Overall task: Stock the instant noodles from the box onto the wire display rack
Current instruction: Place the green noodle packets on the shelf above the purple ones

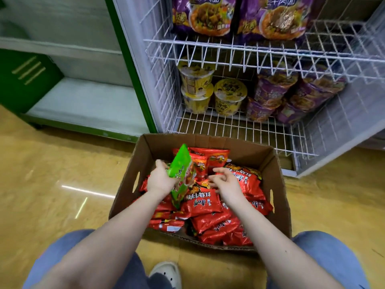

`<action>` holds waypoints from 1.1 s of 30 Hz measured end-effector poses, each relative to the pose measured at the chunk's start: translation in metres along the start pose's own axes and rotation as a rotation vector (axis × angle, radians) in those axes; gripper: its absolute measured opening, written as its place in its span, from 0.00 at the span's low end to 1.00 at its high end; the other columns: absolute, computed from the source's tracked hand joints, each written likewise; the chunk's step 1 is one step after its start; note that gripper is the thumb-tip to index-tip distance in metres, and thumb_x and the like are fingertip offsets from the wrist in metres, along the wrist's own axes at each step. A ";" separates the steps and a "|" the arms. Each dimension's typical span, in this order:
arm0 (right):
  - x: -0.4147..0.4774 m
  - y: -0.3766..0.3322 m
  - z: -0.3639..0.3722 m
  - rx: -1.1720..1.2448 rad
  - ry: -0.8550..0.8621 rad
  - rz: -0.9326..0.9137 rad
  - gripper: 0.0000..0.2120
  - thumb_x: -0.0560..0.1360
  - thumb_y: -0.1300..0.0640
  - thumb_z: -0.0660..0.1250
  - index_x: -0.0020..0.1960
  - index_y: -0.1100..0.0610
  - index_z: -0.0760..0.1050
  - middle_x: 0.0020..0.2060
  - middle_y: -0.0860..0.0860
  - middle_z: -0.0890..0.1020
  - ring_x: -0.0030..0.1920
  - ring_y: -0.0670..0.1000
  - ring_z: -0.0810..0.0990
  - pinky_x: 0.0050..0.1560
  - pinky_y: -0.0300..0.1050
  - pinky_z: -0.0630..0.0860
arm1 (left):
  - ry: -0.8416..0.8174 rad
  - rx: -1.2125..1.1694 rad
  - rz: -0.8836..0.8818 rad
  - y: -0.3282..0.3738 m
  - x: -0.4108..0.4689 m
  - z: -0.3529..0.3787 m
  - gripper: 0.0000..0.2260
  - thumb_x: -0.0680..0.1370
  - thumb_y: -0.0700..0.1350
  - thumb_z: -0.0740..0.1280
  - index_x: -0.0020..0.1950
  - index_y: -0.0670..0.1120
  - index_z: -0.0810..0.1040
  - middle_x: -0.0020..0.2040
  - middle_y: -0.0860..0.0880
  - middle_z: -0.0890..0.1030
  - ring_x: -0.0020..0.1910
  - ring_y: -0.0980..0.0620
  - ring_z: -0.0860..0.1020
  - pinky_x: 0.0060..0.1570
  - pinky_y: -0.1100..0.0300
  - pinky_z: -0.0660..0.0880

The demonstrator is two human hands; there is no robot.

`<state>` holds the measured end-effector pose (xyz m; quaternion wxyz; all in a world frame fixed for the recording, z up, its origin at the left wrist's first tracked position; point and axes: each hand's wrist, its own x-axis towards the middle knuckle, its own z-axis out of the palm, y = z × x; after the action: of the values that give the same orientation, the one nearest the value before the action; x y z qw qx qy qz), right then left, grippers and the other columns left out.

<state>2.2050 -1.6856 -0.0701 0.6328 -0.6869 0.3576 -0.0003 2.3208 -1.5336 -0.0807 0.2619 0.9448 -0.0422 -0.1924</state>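
Observation:
An open cardboard box stands on the floor in front of me, filled with several red instant noodle packets. My left hand grips a green noodle packet and holds it upright above the red ones. My right hand hovers over the box with its fingers loosely curled and nothing in it. The white wire display rack rises just behind the box.
Purple noodle bags fill the rack's upper shelf. Yellow cup noodles and purple cup noodles sit on the lower shelf, whose front wire is bare. A green-framed cabinet stands left. My shoe is below the box.

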 end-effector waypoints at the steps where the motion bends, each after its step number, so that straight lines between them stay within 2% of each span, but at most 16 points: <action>1: 0.000 -0.003 -0.002 -0.016 -0.004 -0.023 0.14 0.76 0.62 0.64 0.61 0.61 0.70 0.45 0.55 0.80 0.46 0.58 0.80 0.51 0.49 0.75 | -0.013 0.011 0.060 0.008 -0.001 -0.010 0.23 0.68 0.46 0.75 0.55 0.44 0.67 0.50 0.43 0.79 0.53 0.41 0.77 0.46 0.54 0.69; 3: 0.000 -0.012 -0.008 -0.047 -0.006 -0.060 0.18 0.74 0.63 0.68 0.63 0.63 0.70 0.49 0.55 0.78 0.50 0.54 0.77 0.55 0.50 0.74 | -0.058 -0.012 0.164 0.024 -0.002 -0.033 0.23 0.65 0.45 0.78 0.50 0.46 0.68 0.45 0.47 0.77 0.49 0.43 0.77 0.44 0.55 0.69; 6: 0.000 -0.028 -0.025 -0.119 0.003 -0.177 0.30 0.69 0.57 0.74 0.67 0.59 0.66 0.56 0.51 0.74 0.57 0.50 0.74 0.62 0.46 0.71 | -0.152 -0.056 0.318 0.056 -0.004 -0.070 0.24 0.60 0.43 0.80 0.48 0.47 0.69 0.42 0.48 0.77 0.43 0.47 0.76 0.45 0.55 0.71; 9: -0.001 -0.050 -0.044 -0.091 -0.049 -0.241 0.39 0.65 0.53 0.77 0.71 0.55 0.63 0.59 0.49 0.74 0.60 0.49 0.74 0.65 0.45 0.70 | -0.205 -0.096 0.456 0.084 -0.008 -0.102 0.24 0.60 0.42 0.81 0.48 0.49 0.70 0.43 0.52 0.76 0.45 0.52 0.75 0.49 0.55 0.73; 11: 0.000 -0.061 -0.053 -0.039 -0.085 -0.270 0.36 0.66 0.57 0.77 0.69 0.56 0.64 0.57 0.49 0.77 0.57 0.47 0.77 0.61 0.40 0.73 | -0.243 -0.149 0.506 0.095 -0.012 -0.114 0.23 0.61 0.41 0.81 0.46 0.52 0.71 0.42 0.52 0.77 0.43 0.52 0.76 0.48 0.55 0.74; 14: 0.006 -0.070 -0.058 0.008 -0.103 -0.292 0.21 0.68 0.63 0.74 0.58 0.59 0.71 0.47 0.49 0.81 0.43 0.38 0.81 0.45 0.28 0.75 | -0.277 -0.320 0.483 0.096 -0.017 -0.108 0.22 0.62 0.36 0.80 0.46 0.50 0.72 0.37 0.50 0.79 0.32 0.58 0.76 0.39 0.59 0.75; 15: 0.008 -0.069 -0.058 0.015 -0.086 -0.284 0.18 0.68 0.64 0.74 0.56 0.59 0.73 0.45 0.49 0.81 0.39 0.36 0.81 0.42 0.27 0.75 | -0.245 -0.390 0.457 0.093 -0.018 -0.101 0.22 0.62 0.34 0.79 0.47 0.49 0.73 0.36 0.50 0.78 0.30 0.60 0.76 0.37 0.62 0.74; 17: 0.008 -0.062 -0.053 0.033 -0.038 -0.228 0.16 0.69 0.62 0.74 0.54 0.59 0.74 0.44 0.49 0.82 0.40 0.40 0.81 0.44 0.31 0.77 | -0.179 -0.582 0.357 0.085 -0.020 -0.084 0.22 0.62 0.31 0.78 0.49 0.46 0.73 0.39 0.50 0.78 0.33 0.59 0.77 0.38 0.65 0.77; 20: -0.010 -0.060 -0.045 0.097 0.017 -0.084 0.16 0.69 0.59 0.74 0.54 0.59 0.75 0.48 0.55 0.83 0.47 0.50 0.82 0.52 0.43 0.79 | -0.180 -0.829 0.137 0.079 -0.034 -0.074 0.22 0.63 0.29 0.76 0.48 0.47 0.72 0.43 0.44 0.80 0.39 0.51 0.80 0.43 0.56 0.80; 22: -0.035 -0.077 -0.045 0.092 0.033 0.001 0.17 0.69 0.59 0.74 0.55 0.60 0.74 0.49 0.55 0.82 0.46 0.50 0.82 0.51 0.42 0.78 | -0.239 -0.893 0.000 0.084 -0.052 -0.087 0.22 0.65 0.30 0.75 0.51 0.45 0.71 0.46 0.43 0.80 0.42 0.47 0.81 0.47 0.52 0.79; 24: -0.064 -0.109 -0.049 0.096 0.030 0.053 0.18 0.70 0.59 0.73 0.57 0.61 0.73 0.49 0.55 0.81 0.44 0.47 0.80 0.47 0.39 0.78 | -0.299 -0.981 -0.130 0.098 -0.073 -0.113 0.21 0.67 0.31 0.74 0.53 0.44 0.70 0.48 0.42 0.80 0.44 0.46 0.81 0.49 0.49 0.79; 26: -0.095 -0.150 -0.056 0.102 0.023 0.103 0.20 0.71 0.60 0.72 0.60 0.62 0.70 0.49 0.55 0.81 0.44 0.48 0.80 0.48 0.39 0.76 | -0.308 -1.042 -0.262 0.118 -0.095 -0.148 0.22 0.68 0.32 0.74 0.56 0.43 0.68 0.46 0.42 0.80 0.42 0.47 0.80 0.48 0.49 0.78; 29: -0.145 -0.208 -0.065 0.083 0.012 0.137 0.16 0.73 0.61 0.70 0.57 0.60 0.69 0.50 0.55 0.79 0.48 0.51 0.78 0.45 0.34 0.75 | -0.334 -1.055 -0.442 0.144 -0.133 -0.196 0.19 0.68 0.35 0.75 0.53 0.41 0.69 0.44 0.41 0.80 0.41 0.45 0.80 0.44 0.49 0.78; 30: -0.163 -0.230 -0.072 0.079 0.013 0.143 0.15 0.73 0.61 0.70 0.56 0.60 0.68 0.51 0.56 0.79 0.49 0.51 0.78 0.44 0.35 0.75 | -0.367 -1.047 -0.496 0.156 -0.149 -0.218 0.22 0.67 0.38 0.77 0.55 0.40 0.71 0.46 0.39 0.81 0.42 0.43 0.81 0.43 0.48 0.79; 32: -0.197 -0.269 -0.083 0.081 0.010 0.162 0.16 0.73 0.61 0.70 0.56 0.61 0.68 0.54 0.58 0.80 0.50 0.53 0.79 0.50 0.43 0.76 | -0.453 -1.045 -0.584 0.171 -0.176 -0.250 0.33 0.63 0.45 0.79 0.64 0.39 0.72 0.53 0.38 0.81 0.48 0.41 0.82 0.43 0.47 0.80; 33: -0.218 -0.295 -0.092 0.083 0.003 0.160 0.17 0.72 0.61 0.71 0.57 0.61 0.68 0.54 0.58 0.80 0.50 0.54 0.79 0.52 0.46 0.76 | -0.471 -1.049 -0.601 0.187 -0.192 -0.274 0.32 0.65 0.46 0.78 0.65 0.40 0.73 0.55 0.38 0.81 0.49 0.41 0.82 0.40 0.49 0.81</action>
<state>2.1461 -1.6748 0.3037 0.6580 -0.6294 0.4120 0.0344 2.2537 -1.5284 0.2967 0.6071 0.5945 0.2674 -0.4544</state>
